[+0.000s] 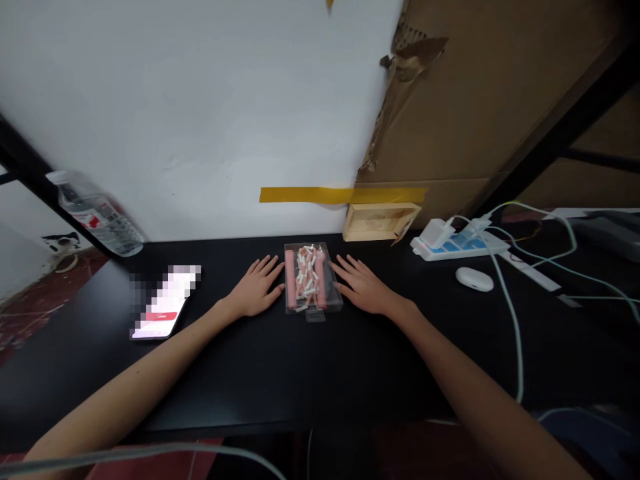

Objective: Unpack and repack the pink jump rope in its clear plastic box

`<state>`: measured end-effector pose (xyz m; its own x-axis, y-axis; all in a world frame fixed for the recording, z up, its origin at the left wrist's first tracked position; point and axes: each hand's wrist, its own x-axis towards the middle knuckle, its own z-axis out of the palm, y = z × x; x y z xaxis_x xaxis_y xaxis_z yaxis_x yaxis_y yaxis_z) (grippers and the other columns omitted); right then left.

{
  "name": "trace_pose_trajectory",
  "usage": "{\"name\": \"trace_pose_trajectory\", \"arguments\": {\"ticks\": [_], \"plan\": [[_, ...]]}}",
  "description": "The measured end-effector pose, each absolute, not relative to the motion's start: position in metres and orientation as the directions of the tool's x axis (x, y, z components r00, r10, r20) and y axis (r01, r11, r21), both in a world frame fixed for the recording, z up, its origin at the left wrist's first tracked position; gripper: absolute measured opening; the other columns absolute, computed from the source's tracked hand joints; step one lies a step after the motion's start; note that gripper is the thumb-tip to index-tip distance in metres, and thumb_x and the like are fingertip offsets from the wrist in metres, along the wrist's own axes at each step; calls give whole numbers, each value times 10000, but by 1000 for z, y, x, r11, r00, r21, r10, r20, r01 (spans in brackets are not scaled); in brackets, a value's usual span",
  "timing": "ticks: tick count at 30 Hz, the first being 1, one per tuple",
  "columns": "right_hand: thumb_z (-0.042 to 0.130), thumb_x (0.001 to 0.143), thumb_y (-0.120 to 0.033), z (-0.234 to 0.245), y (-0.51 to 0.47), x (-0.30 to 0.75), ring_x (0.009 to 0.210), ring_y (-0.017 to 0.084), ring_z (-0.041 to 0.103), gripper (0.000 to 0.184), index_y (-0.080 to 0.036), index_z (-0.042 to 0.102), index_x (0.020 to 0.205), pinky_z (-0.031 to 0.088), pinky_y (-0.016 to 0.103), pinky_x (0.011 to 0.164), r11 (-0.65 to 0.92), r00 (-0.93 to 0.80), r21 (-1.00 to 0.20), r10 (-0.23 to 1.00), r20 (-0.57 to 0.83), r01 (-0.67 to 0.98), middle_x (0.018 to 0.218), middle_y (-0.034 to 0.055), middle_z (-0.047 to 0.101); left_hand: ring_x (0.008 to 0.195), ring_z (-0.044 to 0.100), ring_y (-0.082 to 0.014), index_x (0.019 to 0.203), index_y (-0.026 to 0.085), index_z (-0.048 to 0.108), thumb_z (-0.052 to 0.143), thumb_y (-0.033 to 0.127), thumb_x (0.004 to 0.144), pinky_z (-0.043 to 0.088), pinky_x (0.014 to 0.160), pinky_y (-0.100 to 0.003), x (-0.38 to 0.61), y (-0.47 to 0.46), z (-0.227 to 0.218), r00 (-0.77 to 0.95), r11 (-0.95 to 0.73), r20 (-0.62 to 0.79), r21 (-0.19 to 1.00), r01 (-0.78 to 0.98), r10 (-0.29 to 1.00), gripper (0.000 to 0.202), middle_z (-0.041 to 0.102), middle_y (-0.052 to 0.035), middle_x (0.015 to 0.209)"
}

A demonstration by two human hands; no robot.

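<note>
Clear rectangular plastic box (335,293) of pink-and-white beaded rope (309,273) sits between left hand (255,287) and right hand (363,285), both flat, empty; probably light, slick, crushable, so pinch hand-facing sides gently.

I count one left hand (257,288), one right hand (364,287), one clear box (331,300), two pink handles (291,280), way too many beads (307,273) to tally from here lol, one phone (167,300), one bottle (103,217), one power strip (423,251), two white plugs (436,233), one white oval gadget (475,279), one wooden tray (380,235) and one yellow tape strip (310,195).
</note>
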<state>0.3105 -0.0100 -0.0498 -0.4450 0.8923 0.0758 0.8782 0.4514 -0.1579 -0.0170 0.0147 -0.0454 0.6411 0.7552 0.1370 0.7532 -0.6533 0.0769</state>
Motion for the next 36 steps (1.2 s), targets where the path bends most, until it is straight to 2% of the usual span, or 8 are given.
{"name": "trace_pose_trajectory", "arguments": {"ticks": [4,12,16,21,30,36], "plan": [[273,1024,-552,-50,-11,311,1515,360,206,633,-288,232,1598,261,610,1189,456,-446,-165,890,97,874,1653,74,244,1511,209,-331,1550,125,343,291,521,1022,189,1208,-522,-17,15,-46,637,-652,144,92,753,757,663,268,-158,1622],[253,1034,-502,-48,-16,303,1513,367,210,623,-213,274,1586,260,597,1188,432,-424,-116,901,91,894,1644,125,265,1519,181,-315,1557,129,328,259,511,1029,174,1216,-505,-15,13,-47,627,-637,126,65,768,769,655,268,-143,1625],[264,1033,-486,-51,-15,302,1513,366,208,615,-199,301,1576,257,591,1190,425,-416,-105,904,97,899,1642,135,270,1517,184,-317,1557,93,314,235,497,1037,174,1215,-494,-14,9,-49,599,-609,139,36,792,788,663,242,-174,1626],[257,1030,-508,-51,-14,303,1510,370,220,602,-258,303,1576,267,613,1180,437,-426,-114,898,109,892,1644,101,272,1516,199,-301,1549,99,327,211,512,1038,178,1216,-470,-14,7,-50,584,-595,162,20,804,795,667,267,-166,1622],[238,1033,-547,-50,-14,308,1514,355,208,624,-258,286,1584,261,594,1193,454,-445,-129,890,97,881,1648,97,261,1512,212,-318,1540,95,346,216,512,1034,187,1208,-497,-14,8,-49,583,-598,163,58,800,796,667,271,-179,1617],[226,1035,-546,-47,-16,307,1514,360,204,638,-220,307,1577,253,579,1199,447,-441,-125,895,72,886,1647,118,258,1513,218,-286,1531,98,374,203,428,1046,179,1216,-474,-15,8,-47,584,-597,137,87,797,800,612,291,-165,1613]]}}
